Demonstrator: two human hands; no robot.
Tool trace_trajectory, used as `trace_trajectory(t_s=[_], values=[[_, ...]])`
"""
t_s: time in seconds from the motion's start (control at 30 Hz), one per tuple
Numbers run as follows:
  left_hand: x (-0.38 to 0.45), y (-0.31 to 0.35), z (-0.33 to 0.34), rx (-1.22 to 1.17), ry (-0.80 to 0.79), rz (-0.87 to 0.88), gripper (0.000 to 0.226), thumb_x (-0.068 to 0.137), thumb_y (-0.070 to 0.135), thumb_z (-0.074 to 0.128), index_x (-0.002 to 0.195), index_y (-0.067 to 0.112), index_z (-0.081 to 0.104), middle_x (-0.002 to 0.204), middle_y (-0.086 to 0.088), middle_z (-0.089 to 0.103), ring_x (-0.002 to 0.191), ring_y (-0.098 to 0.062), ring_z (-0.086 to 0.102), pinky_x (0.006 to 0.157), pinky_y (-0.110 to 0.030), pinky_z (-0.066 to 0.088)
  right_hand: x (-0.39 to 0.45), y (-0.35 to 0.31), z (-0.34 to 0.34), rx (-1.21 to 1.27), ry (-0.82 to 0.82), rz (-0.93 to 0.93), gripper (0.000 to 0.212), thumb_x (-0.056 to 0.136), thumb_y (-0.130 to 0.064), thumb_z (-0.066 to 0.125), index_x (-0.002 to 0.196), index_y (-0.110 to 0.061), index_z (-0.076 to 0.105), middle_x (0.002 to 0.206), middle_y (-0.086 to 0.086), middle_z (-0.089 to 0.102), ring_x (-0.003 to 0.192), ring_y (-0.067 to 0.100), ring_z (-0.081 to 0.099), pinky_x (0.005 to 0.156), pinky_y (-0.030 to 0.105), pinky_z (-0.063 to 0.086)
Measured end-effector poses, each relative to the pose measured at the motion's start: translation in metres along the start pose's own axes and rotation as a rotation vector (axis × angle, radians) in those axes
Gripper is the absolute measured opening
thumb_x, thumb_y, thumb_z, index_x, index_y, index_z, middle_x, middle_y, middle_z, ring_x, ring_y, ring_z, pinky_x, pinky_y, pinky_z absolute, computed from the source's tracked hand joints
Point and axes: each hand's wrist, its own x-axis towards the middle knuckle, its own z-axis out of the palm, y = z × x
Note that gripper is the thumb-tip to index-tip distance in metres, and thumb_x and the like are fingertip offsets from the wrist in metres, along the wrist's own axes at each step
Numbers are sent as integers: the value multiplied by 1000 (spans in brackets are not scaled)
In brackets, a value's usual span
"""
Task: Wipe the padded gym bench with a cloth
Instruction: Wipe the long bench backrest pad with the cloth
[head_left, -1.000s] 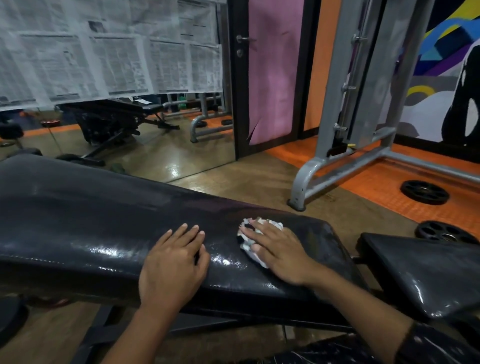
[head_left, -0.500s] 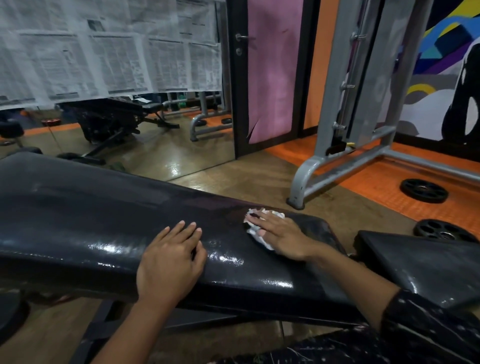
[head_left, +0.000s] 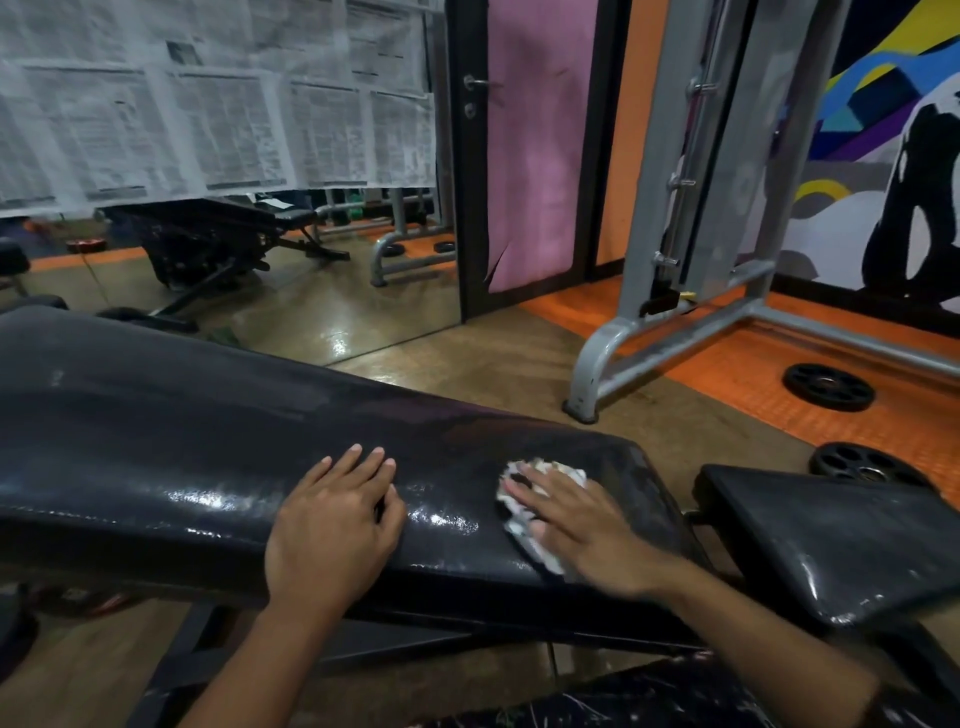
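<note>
**Cloth pressed flat near the end of the bench pad**

Here the right hand (head_left: 582, 530) lay spread over a crumpled white cloth with dark markings (head_left: 524, 512), its fingers nearly straight and pressing the fabric down onto the long black glossy padded vinyl bench (head_left: 182, 441). Nothing was pinched or clenched; the cloth was trapped between the palm and the pad, with its edges showing beyond the fingertips and along the thumb side of the hand. The hand looked slightly blurred.

To the left of that hand, well apart from the cloth, the left hand (head_left: 332, 525) rested flat on the same pad, fingers together and extended, holding nothing. A wet-looking sheen ran across the vinyl between the two hands.

Just beyond the cloth on the right, the pad ended in a rounded corner. Past a narrow gap stood a separate black padded seat section (head_left: 831, 540). Farther off behind the right hand, a grey steel machine frame (head_left: 691, 280) stood on orange rubber flooring (head_left: 727, 374), with two black round weight plates (head_left: 828, 386) lying near it. Behind the left hand, a wall mirror partly covered with sheets of newspaper (head_left: 208, 104) reflected other equipment.
</note>
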Motion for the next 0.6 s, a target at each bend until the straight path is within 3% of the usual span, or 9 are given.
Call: trace_trajectory(t_s=[0.1, 0.17, 0.2, 0.33, 0.43, 0.53, 0.6], values=[[-1, 1, 0, 1, -4, -5, 45, 86, 33, 37, 108, 18, 73, 118, 2, 68, 119, -15, 59, 103, -34, 41, 9, 48, -14, -27, 18, 173, 74, 73, -85, -12, 138, -61, 14, 160, -16, 10, 149, 11, 6, 120, 39, 8], [0, 2, 0, -4, -6, -9, 45, 85, 33, 37, 107, 17, 73, 117, 1, 68, 118, -15, 59, 103, -35, 41, 35, 47, -23, -112, -44, 310, 63, 94, -66, 7, 149, -39, 20, 162, -7, 9, 150, 19, 8, 120, 39, 9], [1, 2, 0, -4, -6, -11, 46, 85, 33, 36, 106, 17, 74, 117, 1, 68, 118, -16, 59, 103, -35, 41, 46, 36, -22, -116, -21, 317, 54, 99, -54, 16, 149, -37, 22, 162, -8, 11, 149, 21, 10, 120, 39, 9], [0, 2, -1, 1, -4, -5, 47, 85, 34, 35, 105, 16, 74, 116, 0, 69, 117, -17, 60, 102, -35, 41, 33, -49, -4, -29, 19, 109, 46, 98, -53, 22, 145, -53, 20, 160, -18, 8, 147, 10, 1, 117, 42, 0], [0, 1, -1, -5, -8, -10, 47, 86, 34, 35, 107, 16, 73, 117, 0, 68, 118, -16, 60, 102, -36, 41, -5, -60, 4, 41, 9, -29, 42, 97, -59, 19, 138, -63, 8, 159, -23, 2, 145, 2, -7, 114, 40, -5], [0, 1, -1, -2, 1, -7, 47, 86, 34, 36, 106, 16, 73, 117, 0, 68, 117, -16, 60, 102, -34, 40, -6, -14, 1, 16, 70, 98, 68, 75, -83, -8, 136, -64, 13, 158, -24, 9, 147, 2, 1, 118, 41, 4], [0, 2, -1, -11, -15, -15, 47, 85, 34, 36, 107, 16, 73, 116, 1, 68, 118, -15, 59, 103, -34, 40, 12, 11, -4, 29, 76, 277, 69, 79, -82, -1, 140, -59, 19, 159, -21, 12, 148, 8, 6, 119, 44, 8]])
